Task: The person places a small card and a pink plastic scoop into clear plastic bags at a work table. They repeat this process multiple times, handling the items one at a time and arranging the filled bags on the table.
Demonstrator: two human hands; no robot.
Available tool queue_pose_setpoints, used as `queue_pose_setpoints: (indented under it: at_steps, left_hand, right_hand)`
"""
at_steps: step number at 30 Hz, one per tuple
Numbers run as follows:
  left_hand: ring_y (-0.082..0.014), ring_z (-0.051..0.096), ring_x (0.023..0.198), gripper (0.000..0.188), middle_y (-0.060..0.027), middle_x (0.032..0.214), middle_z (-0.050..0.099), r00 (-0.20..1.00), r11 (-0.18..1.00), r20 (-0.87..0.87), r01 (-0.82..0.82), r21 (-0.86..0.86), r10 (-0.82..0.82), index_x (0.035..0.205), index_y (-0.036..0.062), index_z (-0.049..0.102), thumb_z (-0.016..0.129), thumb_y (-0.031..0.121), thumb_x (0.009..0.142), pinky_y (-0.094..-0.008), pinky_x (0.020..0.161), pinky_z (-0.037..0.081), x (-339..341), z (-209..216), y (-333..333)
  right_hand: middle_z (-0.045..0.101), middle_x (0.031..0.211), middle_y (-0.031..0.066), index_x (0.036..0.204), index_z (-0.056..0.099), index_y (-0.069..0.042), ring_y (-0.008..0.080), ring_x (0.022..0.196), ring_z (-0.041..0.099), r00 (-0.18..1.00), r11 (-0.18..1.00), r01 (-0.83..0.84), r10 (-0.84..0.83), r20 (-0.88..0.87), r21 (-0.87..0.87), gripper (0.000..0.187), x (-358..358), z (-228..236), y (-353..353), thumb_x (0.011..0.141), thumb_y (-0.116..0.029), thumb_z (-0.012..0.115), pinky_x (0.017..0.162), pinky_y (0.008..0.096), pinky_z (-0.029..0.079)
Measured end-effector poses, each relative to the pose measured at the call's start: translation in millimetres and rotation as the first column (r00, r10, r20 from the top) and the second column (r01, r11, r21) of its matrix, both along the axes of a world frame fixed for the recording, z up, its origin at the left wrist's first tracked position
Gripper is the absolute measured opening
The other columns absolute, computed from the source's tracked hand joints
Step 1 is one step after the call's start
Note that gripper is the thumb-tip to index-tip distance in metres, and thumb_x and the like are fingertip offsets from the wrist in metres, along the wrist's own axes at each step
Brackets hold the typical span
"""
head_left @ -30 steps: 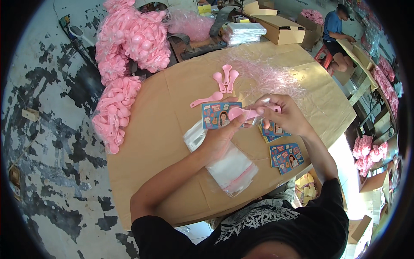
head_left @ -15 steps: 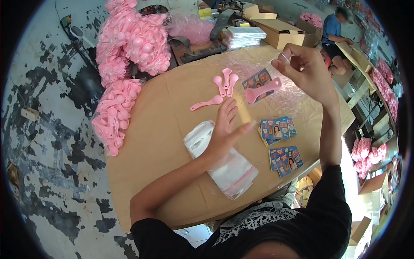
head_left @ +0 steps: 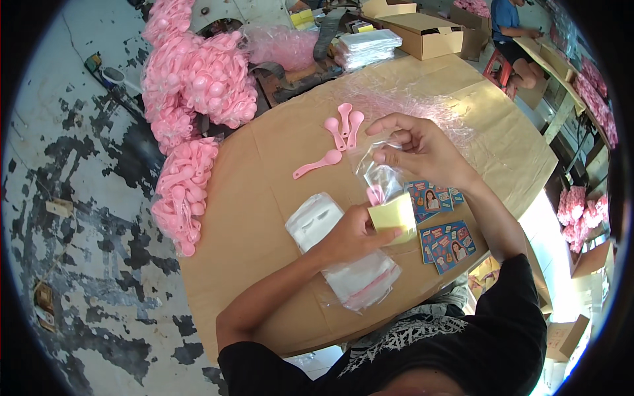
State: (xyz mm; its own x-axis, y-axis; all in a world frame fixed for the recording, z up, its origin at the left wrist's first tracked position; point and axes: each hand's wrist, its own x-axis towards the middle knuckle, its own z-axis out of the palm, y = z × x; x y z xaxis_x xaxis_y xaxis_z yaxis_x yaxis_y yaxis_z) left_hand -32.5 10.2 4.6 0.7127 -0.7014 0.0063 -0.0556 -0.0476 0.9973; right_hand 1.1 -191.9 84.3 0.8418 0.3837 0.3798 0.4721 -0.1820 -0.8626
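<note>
My left hand [head_left: 350,237] is closed on the lower part of a small clear plastic bag [head_left: 382,165]. Inside it are a card showing its pale yellow back [head_left: 393,218] and a pink measuring spoon [head_left: 374,195], mostly hidden. At the bag's upper end, my right hand [head_left: 429,155] has thumb and fingers around the clear film. Beyond my hands lie a cluster of pink measuring spoons [head_left: 345,119] and a single spoon [head_left: 318,164]. A stack of clear bags [head_left: 360,274] lies partly under my left forearm. Blue printed cards sit in a near pile [head_left: 448,245] and a farther pile [head_left: 429,197].
Large bags of pink spoons [head_left: 218,82] stand along the table's left edge. Crumpled clear film [head_left: 422,105] covers part of the far side. Behind are wrapped packs [head_left: 368,47] and a cardboard box [head_left: 426,36]. Another person [head_left: 512,39] sits at the far right.
My right hand has come down and left with the bag from the table's far right. My left hand, previously open over the bag stack, now grips the bag, whose card shows its yellow back.
</note>
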Motion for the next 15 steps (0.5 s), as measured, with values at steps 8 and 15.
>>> queue_pose_setpoints:
  at_steps: [8, 15]
  left_hand:
    - [-0.0144, 0.06, 0.11, 0.037, -0.01, 0.126, 0.059, 0.961, 0.962, -0.256, -0.165, -0.218, 0.106, 0.135, 0.0016, 0.045, 0.038, 0.023, 0.105, -0.0324, 0.094, 0.049, 10.3, -4.4, -3.2]
    - [-0.0159, 0.064, 0.1, 0.037, -0.0122, 0.125, 0.06, 0.958, 0.947, -0.233, -0.223, -0.23, 0.169, 0.138, 0.0039, 0.038, 0.033, 0.022, 0.106, -0.0296, 0.086, 0.055, 8.4, 9.1, -6.0]
  right_hand:
    - [0.064, 0.075, 0.0014, 0.107, 0.064, 0.0, 0.006, 0.06, 0.054, 0.993, 0.972, -0.055, 0.077, 0.089, -0.227, 0.021, 15.6, -18.2, -14.4, 0.088, -0.007, 0.068, 0.054, 0.0249, 0.044]
    - [0.064, 0.074, 0.0092, 0.1, 0.066, -0.004, 0.0158, 0.057, 0.058, 0.974, 0.938, 0.062, 0.017, 0.225, -0.341, 0.017, 14.6, -17.1, -10.4, 0.084, -0.006, 0.07, 0.055, 0.0278, 0.047]
